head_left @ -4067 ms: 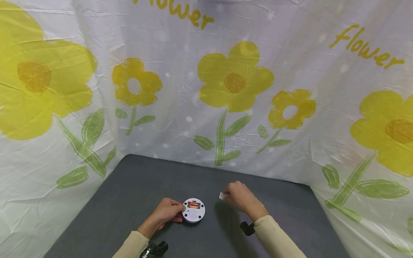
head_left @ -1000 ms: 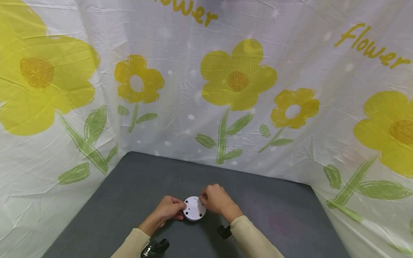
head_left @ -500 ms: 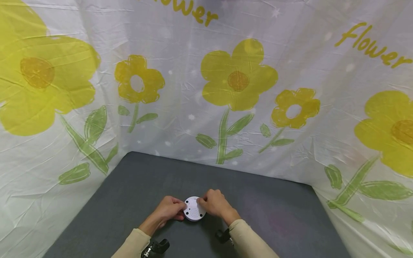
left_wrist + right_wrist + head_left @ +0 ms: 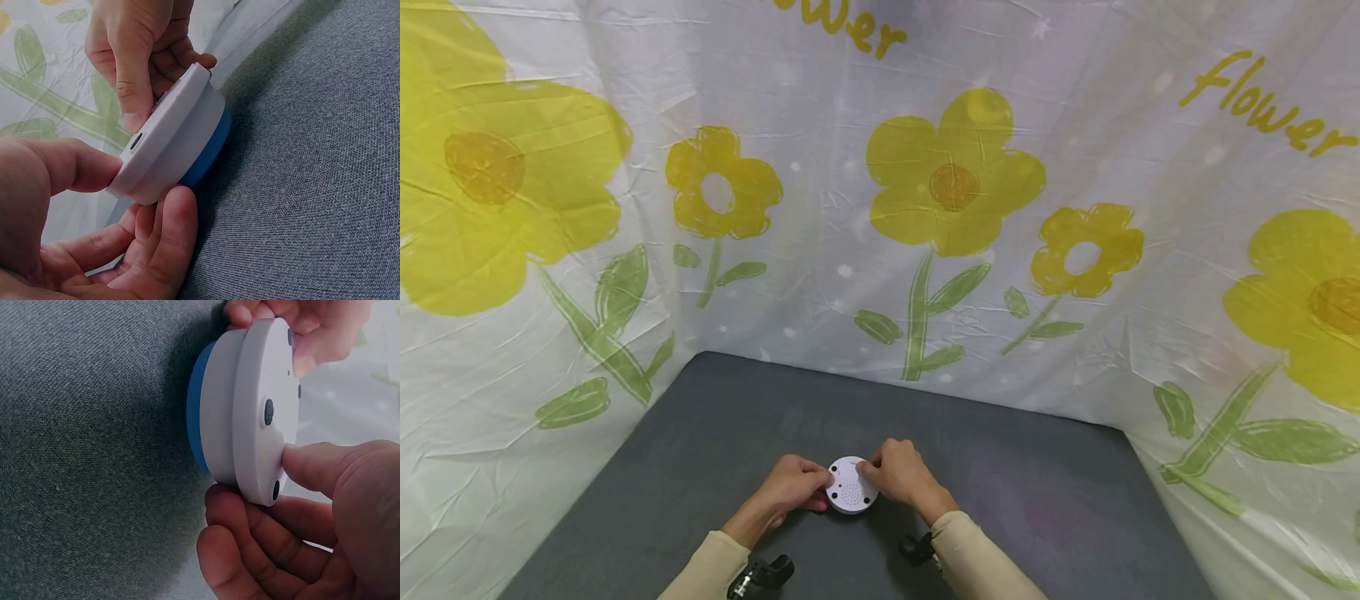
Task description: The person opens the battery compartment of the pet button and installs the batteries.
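Note:
A round white device (image 4: 851, 497) lies upside down at the middle of the dark table. Its upward face has speaker holes and black rubber feet, and a blue band runs round the lower side in both wrist views. My left hand (image 4: 792, 486) pinches its left edge, thumb on the face and fingers under the rim. From the right, my right hand (image 4: 901, 472) holds the opposite edge. Its thumb (image 4: 319, 464) presses on the white face near the battery cover (image 4: 849, 470), which sits over the battery slot. No batteries show.
The dark grey table (image 4: 760, 400) backs onto a pale curtain (image 4: 820, 317) printed with yellow flowers. Black wrist cameras are strapped at both cuffs, the left camera (image 4: 767, 575) and the right camera (image 4: 917, 548).
Four seconds ago the batteries showed and my right hand held the small cover off to the right. The cover is now over them, and my right thumb has slid slightly toward me.

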### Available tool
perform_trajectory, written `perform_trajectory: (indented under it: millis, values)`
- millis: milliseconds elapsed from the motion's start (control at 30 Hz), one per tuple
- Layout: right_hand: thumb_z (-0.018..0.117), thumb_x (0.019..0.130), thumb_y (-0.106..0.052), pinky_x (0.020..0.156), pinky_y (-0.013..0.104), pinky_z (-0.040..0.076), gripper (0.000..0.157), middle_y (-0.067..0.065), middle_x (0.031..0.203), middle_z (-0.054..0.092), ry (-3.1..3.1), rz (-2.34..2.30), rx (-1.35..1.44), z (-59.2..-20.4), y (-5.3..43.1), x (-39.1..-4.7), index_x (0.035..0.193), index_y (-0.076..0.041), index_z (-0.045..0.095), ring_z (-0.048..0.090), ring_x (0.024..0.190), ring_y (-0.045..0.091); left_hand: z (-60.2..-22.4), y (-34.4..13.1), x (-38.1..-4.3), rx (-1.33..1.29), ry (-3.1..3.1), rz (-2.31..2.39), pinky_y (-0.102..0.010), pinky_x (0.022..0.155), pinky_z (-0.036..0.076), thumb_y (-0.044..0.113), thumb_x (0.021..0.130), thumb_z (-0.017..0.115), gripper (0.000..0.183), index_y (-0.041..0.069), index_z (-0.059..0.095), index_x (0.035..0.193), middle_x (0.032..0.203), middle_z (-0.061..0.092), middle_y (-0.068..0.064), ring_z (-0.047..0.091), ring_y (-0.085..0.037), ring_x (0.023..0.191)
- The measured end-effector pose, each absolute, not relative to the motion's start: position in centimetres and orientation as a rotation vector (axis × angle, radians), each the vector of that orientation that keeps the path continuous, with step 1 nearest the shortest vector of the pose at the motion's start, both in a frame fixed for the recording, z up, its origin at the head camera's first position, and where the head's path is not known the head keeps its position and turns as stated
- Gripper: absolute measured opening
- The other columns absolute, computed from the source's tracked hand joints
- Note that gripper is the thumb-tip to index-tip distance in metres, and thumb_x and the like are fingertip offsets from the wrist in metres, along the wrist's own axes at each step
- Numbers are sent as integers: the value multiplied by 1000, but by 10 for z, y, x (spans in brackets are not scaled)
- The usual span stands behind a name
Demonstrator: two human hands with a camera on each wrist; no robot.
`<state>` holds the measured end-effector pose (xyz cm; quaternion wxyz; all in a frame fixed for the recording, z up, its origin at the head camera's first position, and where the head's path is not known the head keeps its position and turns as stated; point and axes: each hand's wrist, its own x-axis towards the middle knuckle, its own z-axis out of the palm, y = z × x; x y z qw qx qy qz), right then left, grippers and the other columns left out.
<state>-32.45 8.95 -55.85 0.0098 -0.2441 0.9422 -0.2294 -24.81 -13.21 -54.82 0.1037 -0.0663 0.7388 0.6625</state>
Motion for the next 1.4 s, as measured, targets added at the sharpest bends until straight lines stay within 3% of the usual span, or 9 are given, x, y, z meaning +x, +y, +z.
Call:
perform_trajectory:
  millis: [167, 467, 633, 800, 933, 1067, 1267, 1400]
  values:
    - [76, 99, -28, 51, 26, 51, 27, 2, 76, 78, 2893, -816, -688, -513, 82, -292, 86, -6, 86, 59, 59, 8, -548, -132, -248, -193, 2172, 1962, -29, 62, 66, 4, 93, 70, 22, -13, 76, 106, 87, 75, -12, 72, -15, 70]
    - [71, 101, -22, 44, 24, 43, 25, -5, 56, 65, 2792, -874, -624, -504, 85, -280, 83, -9, 83, 58, 45, 9, -548, -131, -247, -190, 2167, 1972, -28, 61, 66, 4, 92, 70, 23, -14, 76, 106, 86, 75, -11, 71, -14, 69]
    - [67, 100, -17, 46, 27, 52, 24, 3, 58, 71, 2663, -970, -631, -505, 95, -278, 82, -9, 81, 66, 48, 14, -548, -131, -246, -191, 2167, 1972, -29, 62, 66, 3, 92, 70, 23, -14, 76, 106, 86, 74, -12, 71, -14, 69]
    - [63, 100, -10, 54, 39, 66, 22, 12, 68, 76, 2531, -1119, -562, -505, 102, -273, 88, -6, 81, 77, 59, 27, -550, -131, -248, -182, 2159, 1982, -28, 62, 66, 3, 92, 70, 24, -15, 75, 107, 86, 74, -12, 71, -14, 68]
    - [61, 100, -7, 55, 43, 67, 22, 17, 70, 77, 2441, -1235, -496, -509, 103, -271, 90, -2, 80, 78, 61, 32, -551, -130, -249, -183, 2161, 1992, -27, 61, 66, 3, 91, 70, 25, -15, 75, 108, 85, 75, -11, 70, -14, 66]
    - [59, 100, -5, 54, 41, 67, 23, 20, 71, 77, 2379, -1337, -425, -514, 103, -268, 89, 1, 79, 78, 59, 28, -550, -129, -248, -199, 2172, 1990, -28, 61, 66, 4, 93, 71, 25, -14, 75, 109, 86, 75, -11, 70, -14, 66]
    - [61, 107, -17, 54, 39, 67, 32, 21, 71, 76, 2343, -1567, -263, -515, 105, -267, 95, 8, 77, 75, 56, 20, -544, -125, -246, -202, 2163, 2027, -33, 64, 68, 5, 97, 73, 36, -13, 70, 128, 97, 78, -12, 73, -18, 71]
    - [60, 112, -32, 56, 43, 68, 47, 25, 76, 77, 2355, -1676, -177, -511, 108, -267, 100, 11, 74, 77, 60, 29, -536, -123, -247, -168, 2073, 2104, -37, 65, 69, 7, 98, 74, 37, -7, 71, 132, 100, 79, -11, 76, -20, 71]
